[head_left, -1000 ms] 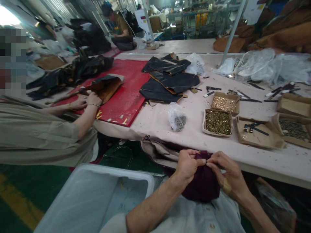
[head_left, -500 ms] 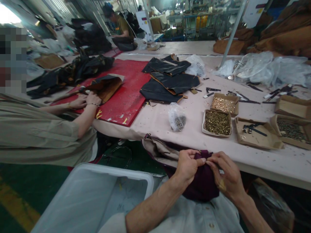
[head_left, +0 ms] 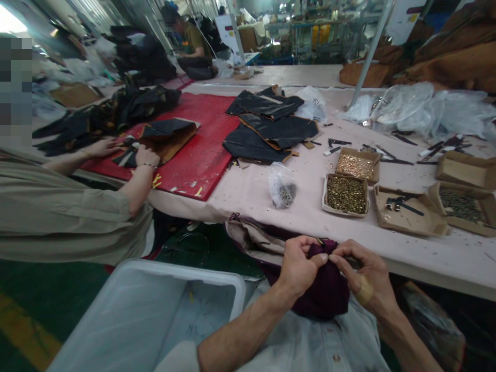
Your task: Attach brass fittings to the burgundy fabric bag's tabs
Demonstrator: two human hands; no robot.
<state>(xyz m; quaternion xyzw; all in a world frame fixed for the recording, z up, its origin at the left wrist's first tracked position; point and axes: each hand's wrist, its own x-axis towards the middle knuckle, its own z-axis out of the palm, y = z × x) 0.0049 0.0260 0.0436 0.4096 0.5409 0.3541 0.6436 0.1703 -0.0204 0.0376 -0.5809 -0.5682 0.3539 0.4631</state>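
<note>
My left hand (head_left: pixel 300 266) and right hand (head_left: pixel 362 276), fingers pinching the maroon fabric bundle (head_left: pixel 323 289) in my lap at the tabletop (head_left: pixel 251 194) edge, clear bag of rivets (head_left: pixel 282 187), cardboard tray of brass rivets (head_left: pixel 346 195), tray of lighter rivets (head_left: pixel 355 166), no readable writing

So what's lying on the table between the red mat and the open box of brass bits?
In the head view, a small clear plastic bag of dark metal pieces lies on the pink table, between red mat and box.

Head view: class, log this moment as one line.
left hand: pinching maroon fabric | right hand: pinching same fabric | place: lap, at table edge
</note>
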